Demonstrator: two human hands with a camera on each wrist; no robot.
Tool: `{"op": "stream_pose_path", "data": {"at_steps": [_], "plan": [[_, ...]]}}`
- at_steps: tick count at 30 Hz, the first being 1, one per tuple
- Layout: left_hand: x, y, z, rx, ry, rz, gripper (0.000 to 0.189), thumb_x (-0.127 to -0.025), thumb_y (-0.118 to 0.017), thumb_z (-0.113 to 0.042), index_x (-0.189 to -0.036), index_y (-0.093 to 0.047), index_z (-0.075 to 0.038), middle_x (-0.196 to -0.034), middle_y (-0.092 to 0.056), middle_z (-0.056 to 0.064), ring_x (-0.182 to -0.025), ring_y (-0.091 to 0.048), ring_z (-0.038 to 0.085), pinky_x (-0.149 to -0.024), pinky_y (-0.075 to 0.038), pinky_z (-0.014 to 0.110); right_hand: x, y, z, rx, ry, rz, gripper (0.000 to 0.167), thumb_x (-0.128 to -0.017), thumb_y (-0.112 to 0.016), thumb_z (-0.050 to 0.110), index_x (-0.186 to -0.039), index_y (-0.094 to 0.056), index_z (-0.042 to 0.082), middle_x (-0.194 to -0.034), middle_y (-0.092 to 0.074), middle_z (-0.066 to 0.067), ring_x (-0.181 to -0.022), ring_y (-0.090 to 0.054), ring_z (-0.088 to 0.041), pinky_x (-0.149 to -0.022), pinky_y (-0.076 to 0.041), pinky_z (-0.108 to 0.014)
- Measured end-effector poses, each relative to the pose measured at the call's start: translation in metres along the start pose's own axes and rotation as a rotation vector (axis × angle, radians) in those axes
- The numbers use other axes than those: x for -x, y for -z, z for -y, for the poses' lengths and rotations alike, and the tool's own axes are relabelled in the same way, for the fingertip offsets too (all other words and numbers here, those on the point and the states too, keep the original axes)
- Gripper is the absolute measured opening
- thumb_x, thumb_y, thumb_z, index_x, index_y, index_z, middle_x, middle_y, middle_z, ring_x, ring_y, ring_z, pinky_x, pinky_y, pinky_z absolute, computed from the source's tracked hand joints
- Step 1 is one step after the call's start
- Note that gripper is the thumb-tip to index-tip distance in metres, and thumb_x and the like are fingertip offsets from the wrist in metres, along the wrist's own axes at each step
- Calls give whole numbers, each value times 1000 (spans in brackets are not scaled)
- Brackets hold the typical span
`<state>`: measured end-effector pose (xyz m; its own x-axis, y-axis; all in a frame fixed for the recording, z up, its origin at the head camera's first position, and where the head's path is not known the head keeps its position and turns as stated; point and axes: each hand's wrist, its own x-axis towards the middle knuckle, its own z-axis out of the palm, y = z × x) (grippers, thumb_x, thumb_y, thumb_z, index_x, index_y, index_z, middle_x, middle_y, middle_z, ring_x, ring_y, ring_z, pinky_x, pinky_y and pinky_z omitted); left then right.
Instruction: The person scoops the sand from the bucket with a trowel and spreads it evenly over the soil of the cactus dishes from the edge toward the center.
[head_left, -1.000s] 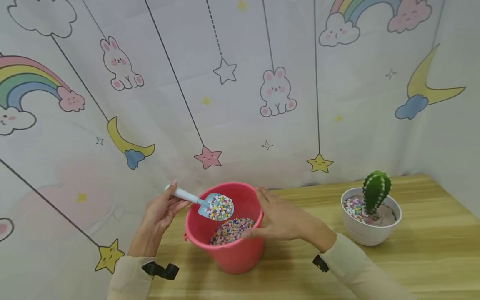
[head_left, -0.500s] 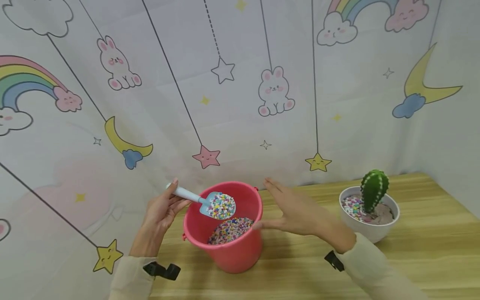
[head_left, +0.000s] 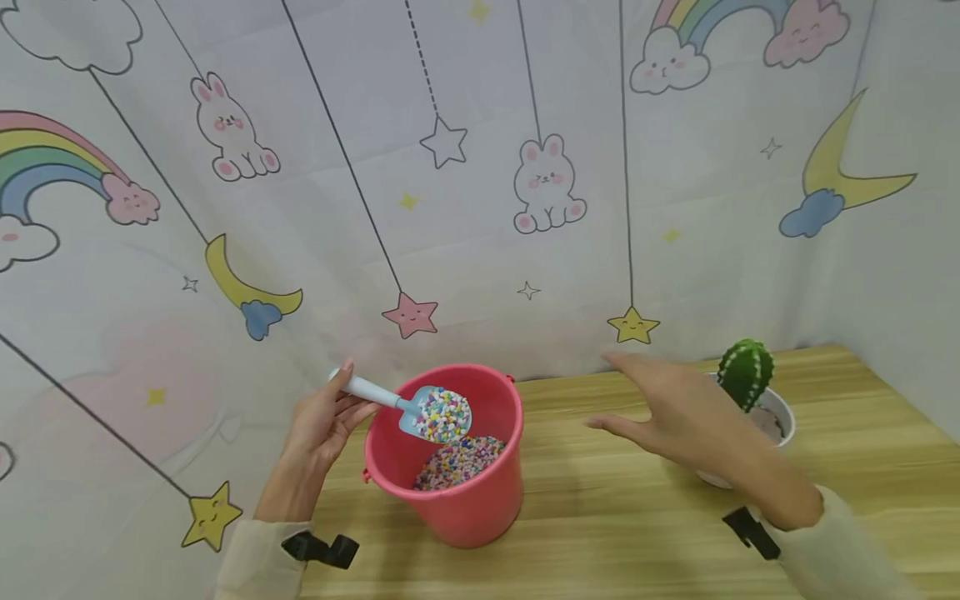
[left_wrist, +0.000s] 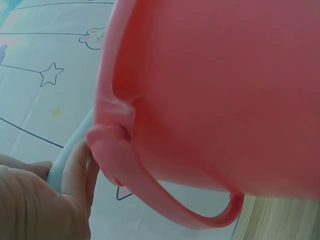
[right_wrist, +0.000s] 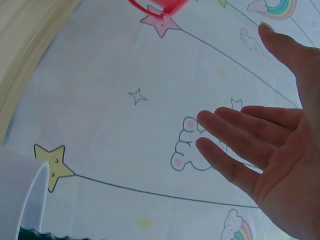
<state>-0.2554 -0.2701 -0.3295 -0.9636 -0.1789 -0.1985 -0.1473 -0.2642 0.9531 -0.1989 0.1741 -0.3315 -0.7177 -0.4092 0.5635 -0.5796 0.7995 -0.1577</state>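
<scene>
left hand (head_left: 318, 425): clamped on the handle of the pale blue scoop (head_left: 407, 406), thumb over fingers. scoop blade heaped with coloured beads (head_left: 442, 415), held over the mouth of the red bucket (head_left: 480, 510), load not yet tipped out. scoop and left hand barely moved over the past second.

right hand (head_left: 686, 417): thumb and fingers well apart, nothing between them. this is the change. a second ago it lay at the bucket's right rim; now it is clear of it, over to the right, in front of the white pot (right_wrist: 20, 185) as the head view sees it. contact with pot: cannot tell. no fingertip meets it in the right wrist view.

upshot, as i judge it: the bucket stands without the right hand's steadying, that hand is free, and the scoopful stays whole in the left.

farther out: more beads (head_left: 459, 464) in the bucket bottom; its carrying strap (left_wrist: 167, 205) hangs down, left wrist view. cactus (head_left: 746, 373) upright in the pot, the pot's left part hidden by the right hand. wooden table (head_left: 585, 525) under both vessels.
</scene>
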Motion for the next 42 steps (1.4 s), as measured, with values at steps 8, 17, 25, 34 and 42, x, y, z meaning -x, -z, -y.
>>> {"op": "stream_pose_path", "data": {"at_steps": [8, 17, 25, 34, 42], "plan": [[3, -1, 1, -2, -11, 3, 47, -102, -64, -45, -130, -49, -10, -98, -71, -1, -92, -81, 15, -95, -63, 31, 24, 27, -23, 20, 4, -194, 97, -74, -94, 44, -148, -54, -3, -139, -67, -23, -113, -71, -40, -92, -62, -57], [4, -6, 2, -22, -13, 12, 50, -102, -64, -45, -132, -48, -8, -100, -71, 0, -91, -80, 15, -92, -65, 30, 53, 48, -56, -11, -46, -267, 114, -65, -99, 41, -157, -45, 2, -153, -55, -26, -137, -55, -50, -128, -24, -10], [4, -6, 2, -19, -18, 23, 49, -103, -63, -45, -132, -48, -9, -99, -71, 0, -91, -81, 14, -91, -65, 29, 81, 47, -82, -21, -179, -220, 126, -66, -100, 38, -165, -30, 5, -161, -42, -33, -144, -44, -56, -130, -29, -57], [5, -6, 3, -20, -17, 23, 48, -103, -63, -44, -132, -48, -9, -99, -72, 0, -91, -81, 15, -90, -65, 29, 98, 33, -109, -54, -326, -73, 124, -81, -90, 44, -167, -14, -1, -163, -28, -42, -147, -30, -65, -122, -21, -78], [3, -9, 5, -29, -27, 25, 44, -105, -60, -42, -131, -49, -9, -101, -70, 1, -92, -81, 15, -91, -65, 30, 106, 15, -129, -78, -393, 39, 122, -86, -86, 48, -166, -10, -4, -164, -21, -43, -146, -27, -68, -113, -25, -85]]}}
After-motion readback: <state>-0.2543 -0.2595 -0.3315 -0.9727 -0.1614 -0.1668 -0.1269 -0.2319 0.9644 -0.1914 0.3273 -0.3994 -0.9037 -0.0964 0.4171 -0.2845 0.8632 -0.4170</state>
